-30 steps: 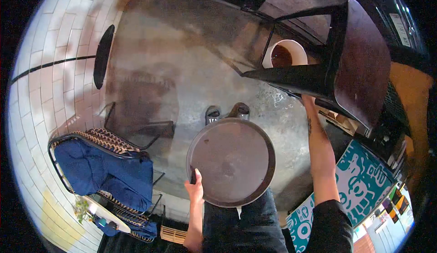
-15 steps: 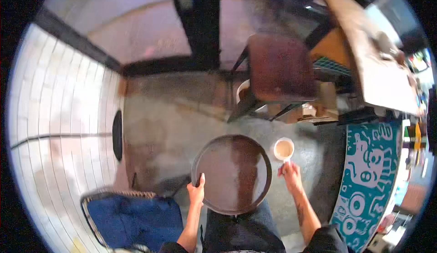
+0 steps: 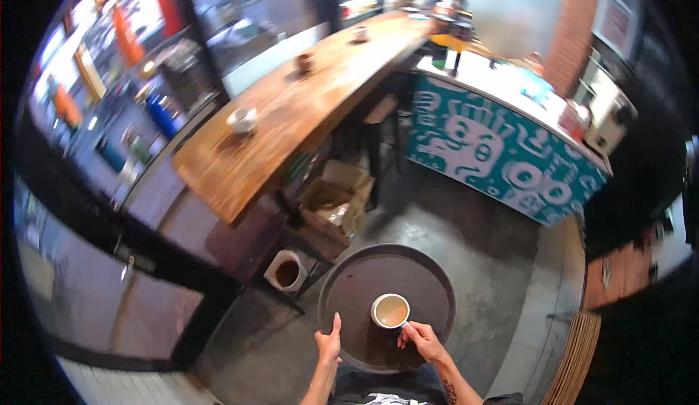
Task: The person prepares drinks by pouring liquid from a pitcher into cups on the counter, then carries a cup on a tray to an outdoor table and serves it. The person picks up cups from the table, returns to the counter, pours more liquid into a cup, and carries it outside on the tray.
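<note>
Sitting near the middle of the round tray [image 3: 349, 332] now, the coffee cup [image 3: 390, 310] had been moved in from beside its rim, fingers of the right hand [image 3: 421, 341] wrapped on its handle, while the left hand [image 3: 328, 347] gripped the tray's edge.

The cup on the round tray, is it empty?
No, the cup on the tray holds a light brown drink nearly up to its rim, and the right hand is at its side.
</note>
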Demonstrator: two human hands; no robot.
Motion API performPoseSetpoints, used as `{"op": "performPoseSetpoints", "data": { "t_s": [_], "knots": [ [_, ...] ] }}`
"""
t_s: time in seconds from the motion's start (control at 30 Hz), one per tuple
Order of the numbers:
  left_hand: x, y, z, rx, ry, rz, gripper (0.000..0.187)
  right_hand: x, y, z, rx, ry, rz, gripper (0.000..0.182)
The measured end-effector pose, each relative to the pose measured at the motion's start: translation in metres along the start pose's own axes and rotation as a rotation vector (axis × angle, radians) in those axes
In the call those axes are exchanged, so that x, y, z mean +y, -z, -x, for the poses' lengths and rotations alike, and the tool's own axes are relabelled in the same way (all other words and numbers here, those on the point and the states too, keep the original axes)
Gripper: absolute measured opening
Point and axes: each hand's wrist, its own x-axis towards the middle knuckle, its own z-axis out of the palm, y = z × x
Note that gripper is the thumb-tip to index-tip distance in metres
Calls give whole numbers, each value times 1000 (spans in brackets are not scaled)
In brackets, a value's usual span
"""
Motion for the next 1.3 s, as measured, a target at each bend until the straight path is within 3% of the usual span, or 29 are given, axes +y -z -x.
{"op": "performPoseSetpoints", "data": {
  "t_s": [0.13, 0.2, 0.23, 0.27, 0.33, 0.43, 0.47, 0.53, 0.6, 0.67, 0.73, 0.8, 0.87, 0.93, 1.0, 1.07, 1.13, 1.2, 1.27, 1.3],
  "knots": [
    [2, -80, 48, -171, -182, -75, 91, -24, 68, 57, 214, 69, 69, 35],
    [8, -113, 92, -445, -318, 72, 69, -47, 103, 92, 261, 76, 30, 35],
    [9, -130, 115, -419, -252, 123, 52, -59, 120, 108, 238, 43, 103, 34],
    [-13, -149, 97, -520, -332, 96, 59, -74, 143, 121, 206, 23, 183, 34],
    [-21, -185, 130, -434, -479, 39, 65, -101, 174, 151, 266, -6, 184, 29],
    [-19, -226, 158, -429, -426, -133, 71, -145, 221, 201, 402, 45, 438, 18],
    [-13, -243, 182, -408, -447, -259, 72, -138, 248, 216, 546, 165, 501, 15],
    [-29, -283, 180, -623, -391, -110, 67, -151, 279, 250, 1016, 438, 736, 13],
    [-17, -315, 219, -765, -438, -121, 53, -146, 309, 281, 1231, 428, 694, 17],
    [-10, -344, 252, -880, -451, -181, 51, -140, 331, 314, 1606, 492, 937, 19],
    [-4, -376, 298, -884, -381, -344, 51, -111, 350, 349, 1668, 295, 804, 28],
    [-14, -416, 315, -875, -316, -464, 51, -79, 379, 369, 1572, 201, 202, 38],
    [-30, -458, 306, -1119, -322, -473, 52, -44, 402, 385, 1603, 159, 167, 32],
    [-39, -497, 334, -1196, -347, -499, 54, -19, 431, 394, 1615, 158, -119, 33],
    [-39, -532, 376, -1056, -426, -744, 55, -30, 458, 415, 1621, 59, -111, 40],
    [-61, -595, 363, -1155, -432, -743, 54, -61, 481, 425, 1607, -44, -105, 46],
    [-60, -644, 389, -1185, -457, -825, 47, -105, 511, 422, 1881, -1, -50, 43],
    [-61, -699, 411, -1260, -479, -798, 44, -82, 562, 440, 1815, 37, -52, 42],
    [-59, -743, 421, -1306, -498, -781, 41, -74, 601, 445, 1801, -56, -102, 46],
    [-57, -768, 425, -1350, -531, -771, 38, -89, 615, 435, 1958, -71, -93, 43]
  ]
}}
